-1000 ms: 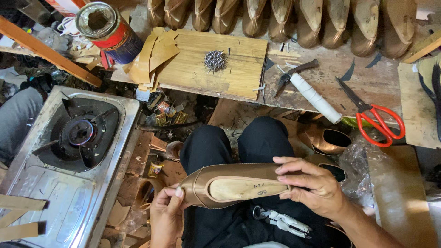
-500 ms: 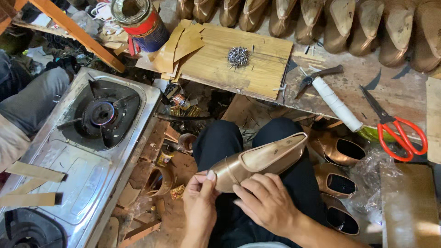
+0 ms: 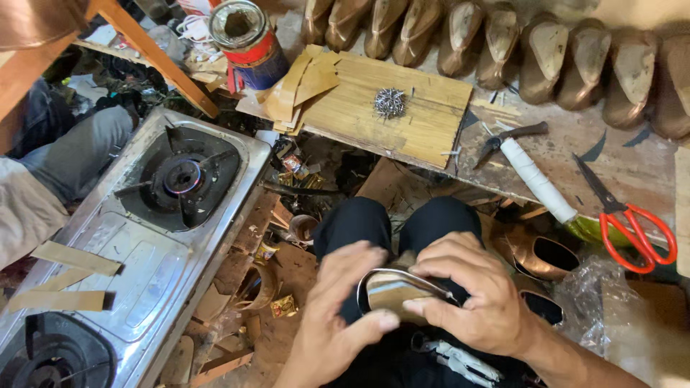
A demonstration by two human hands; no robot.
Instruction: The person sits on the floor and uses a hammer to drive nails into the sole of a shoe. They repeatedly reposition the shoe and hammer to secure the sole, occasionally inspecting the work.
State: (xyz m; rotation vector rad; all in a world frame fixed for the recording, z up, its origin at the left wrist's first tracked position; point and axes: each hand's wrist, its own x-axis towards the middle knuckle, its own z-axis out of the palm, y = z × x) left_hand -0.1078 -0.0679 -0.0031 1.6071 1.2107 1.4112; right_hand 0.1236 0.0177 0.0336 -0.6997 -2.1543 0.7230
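While seated, hands (image 3: 402,309) clasp shoe (image 3: 392,291) between them.

Workbench clutter around the lap
Gas stove (image 3: 144,237) left; far board (image 3: 402,108) with what look like nails (image 3: 390,103); red-handled scissors (image 3: 632,223) right.

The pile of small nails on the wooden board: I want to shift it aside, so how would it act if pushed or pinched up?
The pile of small nails is loose and tangled, so a push would likely scatter it across the flat wooden board; strays already lie nearby. Pinched up, probably only a few would come, and the points may prick.
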